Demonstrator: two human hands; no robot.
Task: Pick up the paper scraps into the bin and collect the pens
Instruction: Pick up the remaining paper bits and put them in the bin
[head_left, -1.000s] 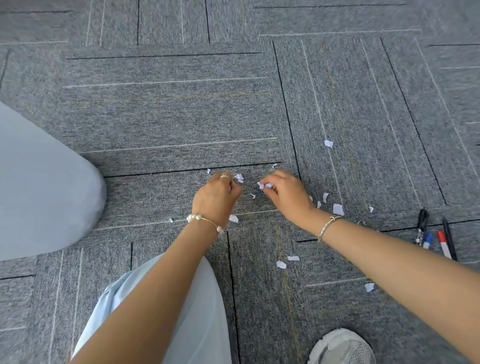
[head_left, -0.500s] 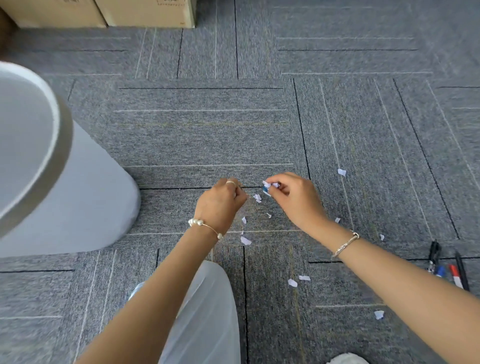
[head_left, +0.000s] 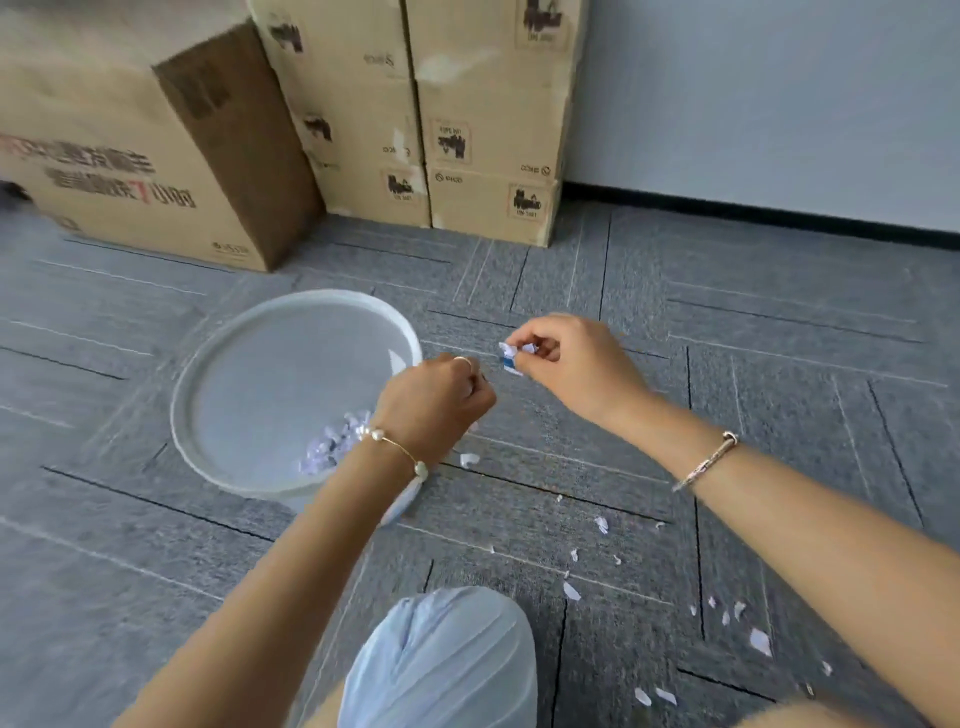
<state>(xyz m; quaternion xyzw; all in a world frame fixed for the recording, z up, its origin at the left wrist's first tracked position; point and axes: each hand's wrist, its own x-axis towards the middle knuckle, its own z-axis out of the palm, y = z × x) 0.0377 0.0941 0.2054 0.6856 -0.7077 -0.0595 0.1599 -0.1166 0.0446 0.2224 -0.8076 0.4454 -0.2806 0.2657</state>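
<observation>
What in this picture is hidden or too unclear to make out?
Head view, the only one:
- Left hand: closed fist seen from the back; whatever it holds is hidden.
- Scraps in the right hand: pinched at the fingertips, partly covered, count unclear.
- Bin: the left wrist covers part of the scrap pile inside.
- Pens: none in the frame.
- Cardboard boxes: print blurred.

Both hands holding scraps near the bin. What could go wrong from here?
1. The right hand pinches scraps over carpet, beside the bin; released there, they would likely miss.
2. The left hand is fisted at the rim, so bits may spill outside.
3. Loose scraps on the carpet could be overlooked.
</observation>
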